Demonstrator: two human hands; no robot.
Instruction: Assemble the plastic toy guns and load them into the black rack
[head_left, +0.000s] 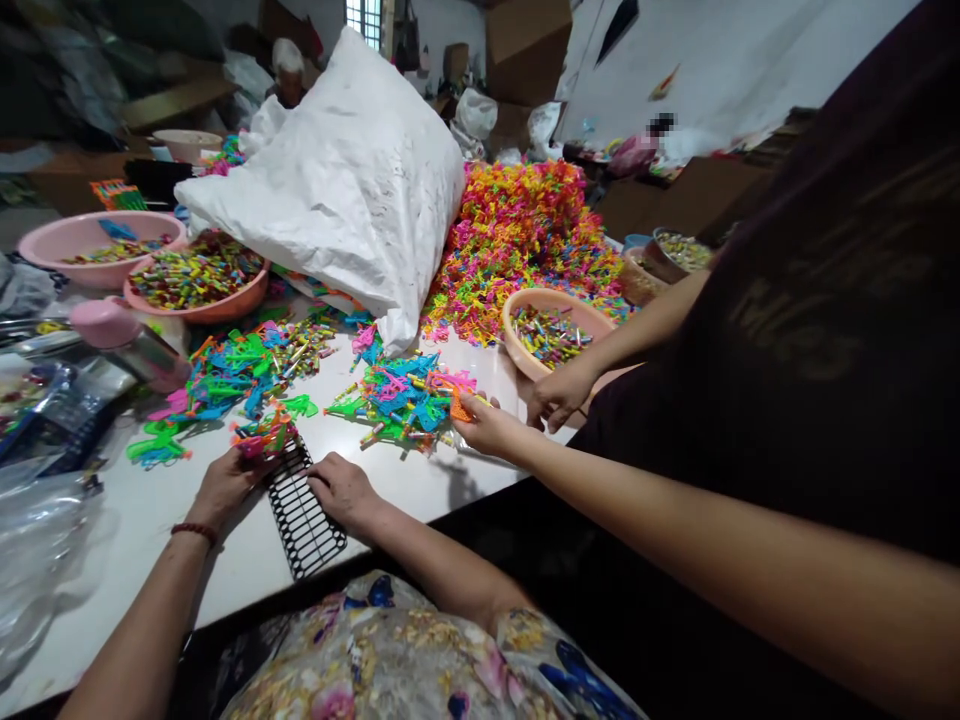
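Note:
My left hand [225, 480], with a beaded bracelet on the wrist, grips a small bunch of toy guns [264, 434] in pink, green and orange. Its fingers are partly hidden behind the bunch. Under it, a black plastic grid rack [306, 515] lies slanted on the white table. My right hand [346, 492] is closed at the rack's right side, fingertips on its bars. Just beyond both hands are a loose heap of green and blue toy guns [232, 372] and a second mixed heap [405, 395] with small striped tubes.
At right a co-worker's hand [487, 422] holds an orange piece over the heap; their other hand [562, 393] rests near a pink basin [517, 310]. A large white sack [360, 170] and a colourful pile [525, 230] stand behind. A pink-lidded bottle [127, 340] stands left.

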